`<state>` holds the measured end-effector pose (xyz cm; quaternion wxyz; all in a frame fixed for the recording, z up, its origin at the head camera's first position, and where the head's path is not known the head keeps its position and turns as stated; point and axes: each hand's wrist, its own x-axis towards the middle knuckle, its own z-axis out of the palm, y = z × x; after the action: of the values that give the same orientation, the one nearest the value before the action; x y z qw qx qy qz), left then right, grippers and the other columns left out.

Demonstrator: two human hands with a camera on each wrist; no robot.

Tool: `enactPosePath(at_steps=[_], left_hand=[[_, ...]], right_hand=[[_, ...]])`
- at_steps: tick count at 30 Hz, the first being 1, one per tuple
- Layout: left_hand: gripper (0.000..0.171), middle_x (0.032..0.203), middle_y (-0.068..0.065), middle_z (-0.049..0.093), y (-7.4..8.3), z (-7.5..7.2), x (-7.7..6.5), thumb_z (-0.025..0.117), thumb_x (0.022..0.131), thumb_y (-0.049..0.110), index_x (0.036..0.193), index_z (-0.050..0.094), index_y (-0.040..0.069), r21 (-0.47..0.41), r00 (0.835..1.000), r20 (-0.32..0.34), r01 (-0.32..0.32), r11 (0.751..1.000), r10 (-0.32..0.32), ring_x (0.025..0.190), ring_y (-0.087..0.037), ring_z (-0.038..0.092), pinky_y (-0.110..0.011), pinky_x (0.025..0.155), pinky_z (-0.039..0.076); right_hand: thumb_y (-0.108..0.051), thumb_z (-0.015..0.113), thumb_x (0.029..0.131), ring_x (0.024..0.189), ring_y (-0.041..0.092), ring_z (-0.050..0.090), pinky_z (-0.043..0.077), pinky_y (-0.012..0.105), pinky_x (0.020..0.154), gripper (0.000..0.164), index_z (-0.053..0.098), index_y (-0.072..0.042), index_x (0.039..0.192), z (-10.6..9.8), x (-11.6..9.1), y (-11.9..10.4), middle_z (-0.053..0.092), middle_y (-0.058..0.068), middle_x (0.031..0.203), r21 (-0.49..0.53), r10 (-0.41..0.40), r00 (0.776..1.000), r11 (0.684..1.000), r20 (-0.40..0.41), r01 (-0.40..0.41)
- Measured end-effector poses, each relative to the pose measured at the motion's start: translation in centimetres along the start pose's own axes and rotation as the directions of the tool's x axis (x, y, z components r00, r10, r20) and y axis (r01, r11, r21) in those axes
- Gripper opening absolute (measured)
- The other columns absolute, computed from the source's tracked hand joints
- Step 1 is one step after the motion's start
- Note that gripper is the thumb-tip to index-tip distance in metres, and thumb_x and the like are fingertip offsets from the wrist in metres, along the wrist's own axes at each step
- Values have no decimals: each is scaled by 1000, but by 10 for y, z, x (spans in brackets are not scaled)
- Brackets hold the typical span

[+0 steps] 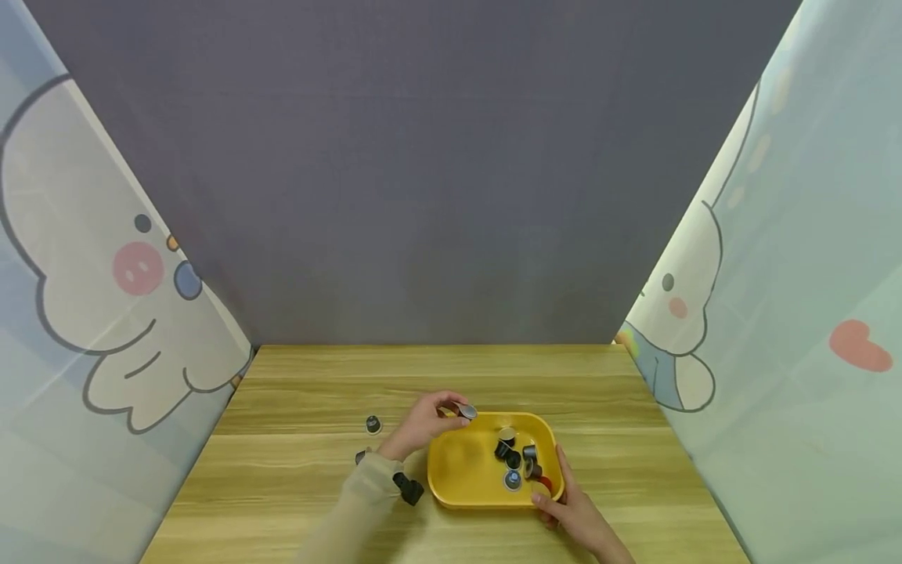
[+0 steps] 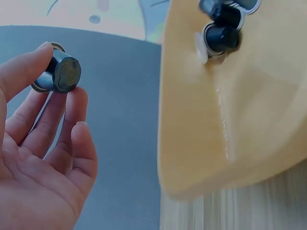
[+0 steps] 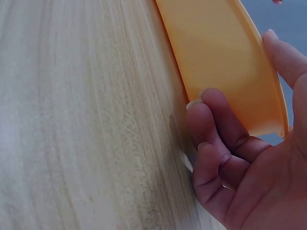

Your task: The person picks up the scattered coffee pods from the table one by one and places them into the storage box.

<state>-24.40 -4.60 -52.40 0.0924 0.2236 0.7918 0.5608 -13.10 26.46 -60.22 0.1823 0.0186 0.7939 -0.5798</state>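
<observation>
Between the thumb and fingers of my left hand (image 1: 423, 425) is a dark coffee capsule (image 2: 66, 73), pinched above the far left rim of a yellow tray (image 1: 461, 474). Its pale lid shows in the head view. My right hand (image 1: 579, 518) grips the tray at its near right corner, the thumb over the rim and curled fingers (image 3: 204, 122) against the outer wall. Several capsules lie in the tray's right half, among them a blue one (image 1: 512, 479), a black one (image 2: 221, 38) and a red one (image 1: 546, 483) partly hidden by other capsules.
Left of the tray, a dark capsule (image 1: 373, 424) stands on the wooden table (image 1: 296, 407). Another capsule (image 1: 361, 456) is partly covered by my left wrist. A grey panel (image 1: 437, 196) rises behind the table, with printed curtains (image 1: 796, 274) at both sides.
</observation>
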Motion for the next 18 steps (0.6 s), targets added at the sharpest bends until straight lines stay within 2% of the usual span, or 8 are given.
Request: enactPosePath(at_steps=[4, 10, 18], left_hand=[[23, 101, 1, 68, 4, 12, 8, 76, 89, 12, 111, 71, 12, -7, 999, 51, -12, 1000, 13, 93, -20, 61, -28, 73, 51], [21, 100, 6, 66, -4, 23, 21, 77, 89, 17, 109, 71, 19, 0, 992, 128, -15, 1000, 14, 94, -22, 62, -29, 72, 53], [18, 100, 7, 66, -7, 28, 31, 77, 90, 16, 107, 71, 19, 40, 988, 155, 12, 999, -18, 95, -21, 62, -28, 72, 52]], right_hand=[[-32, 65, 99, 68, 21, 57, 49, 29, 59, 102, -17, -20, 158, -1, 0, 1, 61, 8, 73, 2, -2, 1000, 1000, 2, 2], [-32, 65, 98, 68, 21, 57, 49, 30, 59, 102, -17, -20, 158, -1, -1, 1, 62, 9, 73, 9, 1, 1000, 1000, 6, -1], [-33, 65, 99, 68, 21, 57, 49, 29, 59, 102, -17, -19, 158, 0, 0, 0, 61, 8, 73, 1, 10, 1000, 1000, 10, -10]])
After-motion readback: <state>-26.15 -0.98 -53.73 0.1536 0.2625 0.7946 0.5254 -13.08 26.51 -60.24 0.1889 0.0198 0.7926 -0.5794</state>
